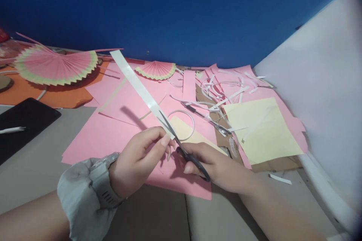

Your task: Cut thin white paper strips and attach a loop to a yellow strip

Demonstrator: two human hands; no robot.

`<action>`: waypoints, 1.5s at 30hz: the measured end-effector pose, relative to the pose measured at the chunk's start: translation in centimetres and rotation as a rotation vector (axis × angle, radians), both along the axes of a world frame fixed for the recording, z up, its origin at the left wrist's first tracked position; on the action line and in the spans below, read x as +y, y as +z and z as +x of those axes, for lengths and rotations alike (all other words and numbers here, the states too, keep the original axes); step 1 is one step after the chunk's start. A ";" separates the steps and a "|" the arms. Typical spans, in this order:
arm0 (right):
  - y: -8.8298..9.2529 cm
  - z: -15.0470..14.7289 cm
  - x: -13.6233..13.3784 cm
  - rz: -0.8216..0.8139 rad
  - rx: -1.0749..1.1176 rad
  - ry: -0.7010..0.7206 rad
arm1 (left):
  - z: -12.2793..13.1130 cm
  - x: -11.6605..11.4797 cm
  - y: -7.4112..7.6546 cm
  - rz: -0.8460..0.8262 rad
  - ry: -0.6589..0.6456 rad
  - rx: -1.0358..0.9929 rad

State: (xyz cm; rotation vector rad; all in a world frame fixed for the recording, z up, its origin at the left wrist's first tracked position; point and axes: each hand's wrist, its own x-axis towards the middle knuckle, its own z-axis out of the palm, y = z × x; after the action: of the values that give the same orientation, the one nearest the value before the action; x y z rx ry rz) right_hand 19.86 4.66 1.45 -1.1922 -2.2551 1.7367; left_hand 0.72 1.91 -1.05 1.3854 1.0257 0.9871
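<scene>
Between thumb and fingers, my left hand [144,154] pinches the lower end of a long white paper strip [134,81], which slants up and to the left. My right hand [207,162] is closed round the black handles of a pair of scissors [195,163]. The scissor blades point up and left and lie along the strip's lower part, close to my left fingertips. Whether the blades have cut into the strip I cannot tell. Beneath both hands lie large pink paper sheets [96,139].
Pleated pink-and-yellow paper fans [58,64] stand at the back left and back middle. Thin white offcuts [232,94], a pen [205,115] and a yellow sheet [263,131] lie to the right. A black tablet-like slab [28,124] is at left. A blue wall [181,15] closes the back.
</scene>
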 end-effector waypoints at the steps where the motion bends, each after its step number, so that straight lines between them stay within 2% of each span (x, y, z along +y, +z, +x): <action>1: 0.0 0.0 0.0 -0.006 0.008 0.002 | 0.0 0.0 0.0 -0.008 0.001 -0.001; 10: 0.0 -0.1 0.0 -0.059 0.022 -0.026 | 0.0 -0.1 0.0 -0.004 0.012 0.005; 31: -0.2 -0.1 0.0 -0.073 0.062 -0.052 | 0.0 0.0 0.1 0.000 0.010 -0.016; 33: -0.2 0.0 0.0 -0.092 0.076 -0.048 | -0.2 0.0 0.1 0.024 0.053 -0.011; 38: 0.0 0.0 0.0 -0.110 0.031 -0.022 | -0.5 0.3 0.2 0.090 0.278 0.090; 45: 0.1 0.0 0.1 -0.113 0.022 -0.031 | -0.7 0.3 0.0 0.135 0.254 0.132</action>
State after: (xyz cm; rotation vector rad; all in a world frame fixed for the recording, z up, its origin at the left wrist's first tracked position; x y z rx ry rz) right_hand 19.87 4.78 1.55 -1.2146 -2.1402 1.8783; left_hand 0.05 2.17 -1.04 1.4707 1.2770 1.1808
